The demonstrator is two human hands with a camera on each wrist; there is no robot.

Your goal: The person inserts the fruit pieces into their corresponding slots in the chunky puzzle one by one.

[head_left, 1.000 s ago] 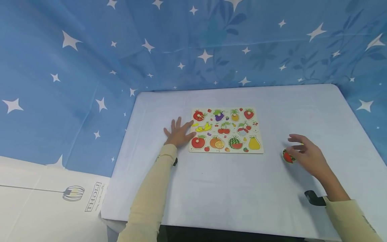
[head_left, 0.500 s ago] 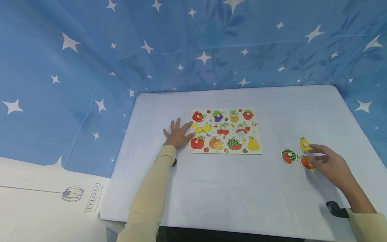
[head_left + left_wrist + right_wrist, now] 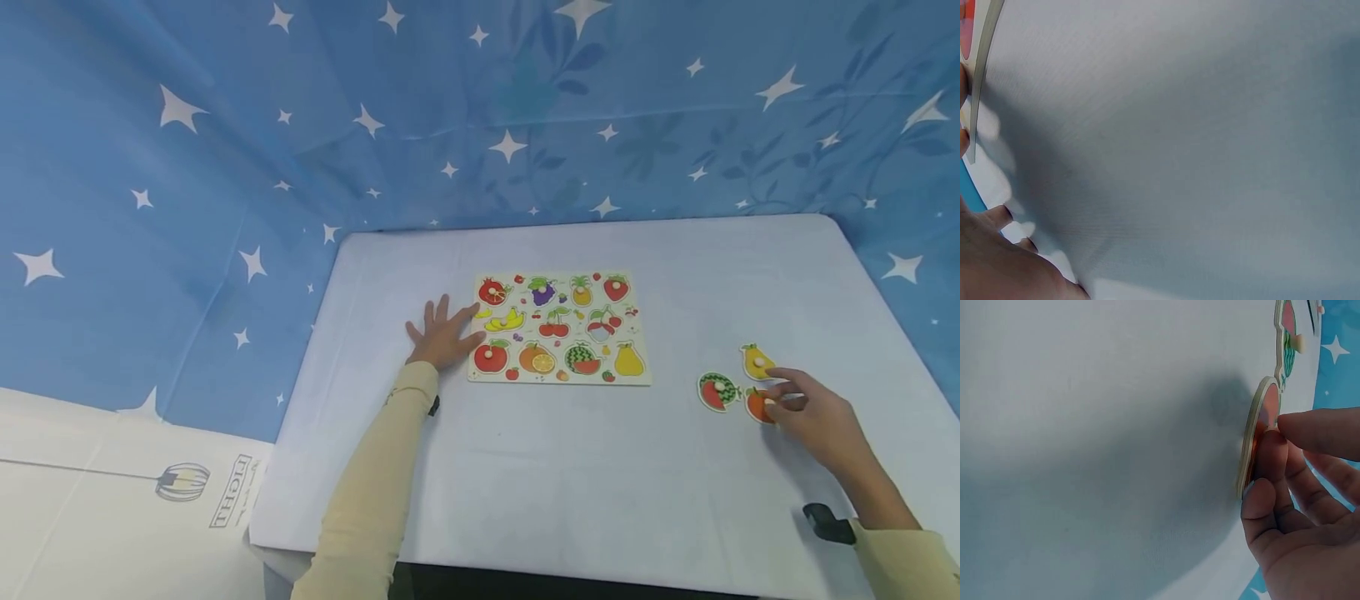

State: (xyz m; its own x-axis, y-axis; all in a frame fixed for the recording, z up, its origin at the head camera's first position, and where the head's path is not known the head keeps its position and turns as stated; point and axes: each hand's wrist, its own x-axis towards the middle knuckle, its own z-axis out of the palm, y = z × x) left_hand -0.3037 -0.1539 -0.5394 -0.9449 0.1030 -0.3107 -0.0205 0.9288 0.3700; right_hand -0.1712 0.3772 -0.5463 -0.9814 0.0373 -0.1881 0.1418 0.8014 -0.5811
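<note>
My left hand [image 3: 442, 337] lies with spread fingers beside the fruit puzzle board [image 3: 585, 381], its thumb and index fingertip touching the board's left edge. Part of that hand also shows in the left wrist view. On the right of the table, my right hand [image 3: 821, 421] pinches the small knob of the orange puzzle piece [image 3: 755, 405], partly covering it. In the right wrist view the orange piece [image 3: 1260, 422] stands out close beneath the fingertips. A watermelon piece [image 3: 712, 393] lies just left of it, and a pear piece [image 3: 756, 362] just above.
White cloth covers the table [image 3: 585, 475]. Several fruits are on the board, some with knobs. A blue star-patterned curtain [image 3: 450, 100] hangs behind and to the left of the table. Pale fabric with a printed lamp [image 3: 182, 482] lies at lower left.
My right hand has moved right, from over the watermelon piece to the orange piece, uncovering the watermelon and pear pieces. The left hand and the board have stayed put.
</note>
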